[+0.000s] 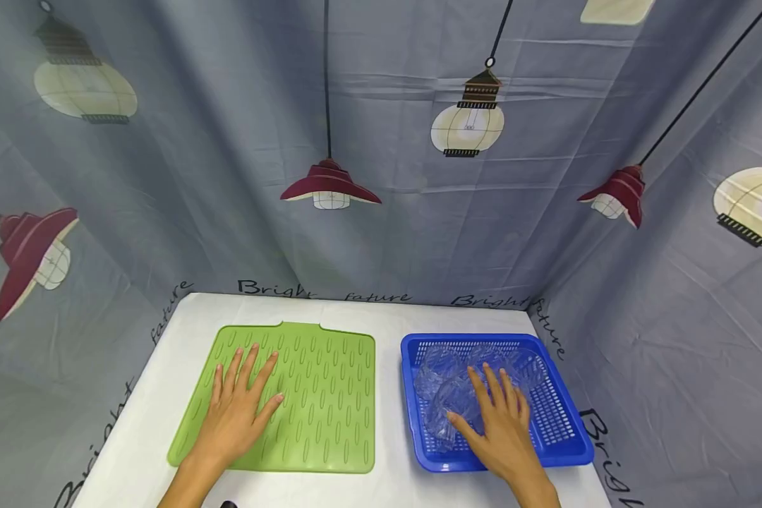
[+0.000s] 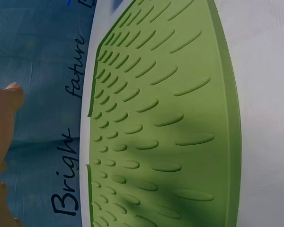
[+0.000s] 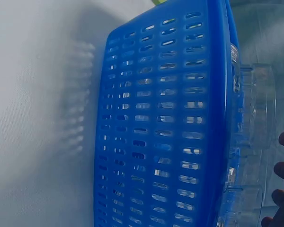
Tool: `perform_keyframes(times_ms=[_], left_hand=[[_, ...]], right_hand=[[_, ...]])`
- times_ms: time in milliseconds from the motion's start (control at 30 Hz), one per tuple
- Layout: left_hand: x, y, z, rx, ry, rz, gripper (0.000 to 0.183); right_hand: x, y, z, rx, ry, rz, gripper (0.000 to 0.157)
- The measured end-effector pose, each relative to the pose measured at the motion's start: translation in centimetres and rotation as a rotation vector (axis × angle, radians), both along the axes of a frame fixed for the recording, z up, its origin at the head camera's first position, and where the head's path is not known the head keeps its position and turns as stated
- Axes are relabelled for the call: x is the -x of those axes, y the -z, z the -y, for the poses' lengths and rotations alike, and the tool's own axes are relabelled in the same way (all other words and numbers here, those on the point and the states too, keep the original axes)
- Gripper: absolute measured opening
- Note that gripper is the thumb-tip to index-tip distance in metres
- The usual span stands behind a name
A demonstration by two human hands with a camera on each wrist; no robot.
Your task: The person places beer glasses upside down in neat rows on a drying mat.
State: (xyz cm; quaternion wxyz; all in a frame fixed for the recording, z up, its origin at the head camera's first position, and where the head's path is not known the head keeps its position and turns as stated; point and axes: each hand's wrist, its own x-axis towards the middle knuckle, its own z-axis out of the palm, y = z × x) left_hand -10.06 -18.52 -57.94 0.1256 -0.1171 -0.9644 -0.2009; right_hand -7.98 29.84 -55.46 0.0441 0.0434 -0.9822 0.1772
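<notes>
A green ribbed mat with a raised rim (image 1: 330,395) lies on the left of the white table. Above its left part my left hand (image 1: 231,420) is spread with straight fingers and holds nothing; in the left wrist view a gap shows between hand and mat. To the right stands a blue perforated plastic basket (image 1: 561,416). Several clear, see-through vessels (image 1: 447,398) lie in it, their exact kind hard to make out. My right hand (image 1: 502,430) hovers over the basket's front part, fingers spread and extended, and partly hides the vessels. The right wrist view shows fingertips beside the vessels' tops (image 3: 255,109).
The white table (image 1: 390,451) shows between the mat and the basket. A grey curtain (image 1: 381,240) printed with lamps and lettering surrounds the table at the back and sides. A small black object (image 1: 228,504) pokes in at the bottom edge.
</notes>
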Motion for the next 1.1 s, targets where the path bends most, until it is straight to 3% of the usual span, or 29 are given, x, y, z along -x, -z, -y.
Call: perform_keyframes(times_ms=[300, 667, 1100], left_hand=[[-0.06, 0.33, -0.23, -0.043, 0.015, -0.01, 0.074], [0.63, -0.46, -0.23, -0.091, 0.047, -0.069, 0.072], [0.25, 0.33, -0.89, -0.111, 0.079, -0.012, 0.074]], right_hand=[[-0.27, 0.48, 0.2, 0.026, -0.02, -0.025, 0.096], [0.11, 0.41, 0.47, 0.059, -0.041, -0.06, 0.093], [0.12, 1.03, 0.46, 0.041, -0.04, -0.086, 0.093]])
